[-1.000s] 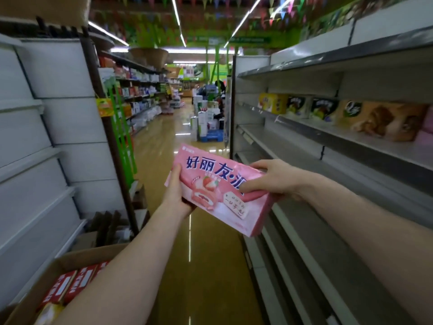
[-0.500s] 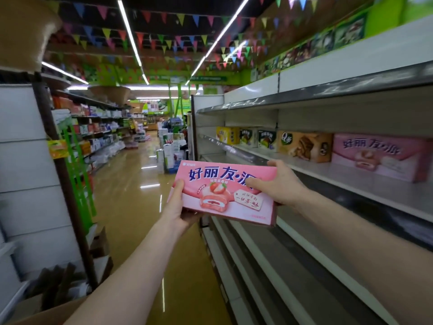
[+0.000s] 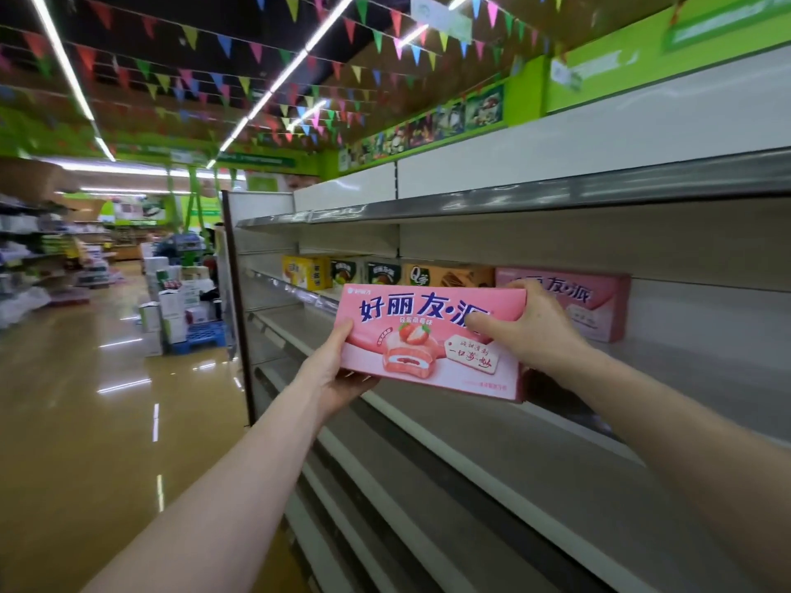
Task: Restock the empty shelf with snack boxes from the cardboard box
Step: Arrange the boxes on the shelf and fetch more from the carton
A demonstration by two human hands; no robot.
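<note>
Pink snack box (image 3: 432,340) sits mid-frame in the head view, held in the air with its printed face to the camera. It is in front of the shelf (image 3: 706,361) at centre right and not yet resting on it. The left hand (image 3: 338,372) grips its lower left end, thumb on the front and fingers behind. The right hand (image 3: 530,331) grips the right end, thumb on the front and fingers over the top edge. Compared with a second ago, the box is higher and squarer to the shelving, and the cardboard box seen at lower left is out of frame. Just behind the right hand a matching pink box (image 3: 599,306) stands on that shelf, ending a row that includes a yellow box (image 3: 306,271) and darker boxes (image 3: 383,273) to its left. The carry looks nearly over and placing seems next, probably on the bare stretch right of the matching box. The shelves below hold nothing visible.
</note>
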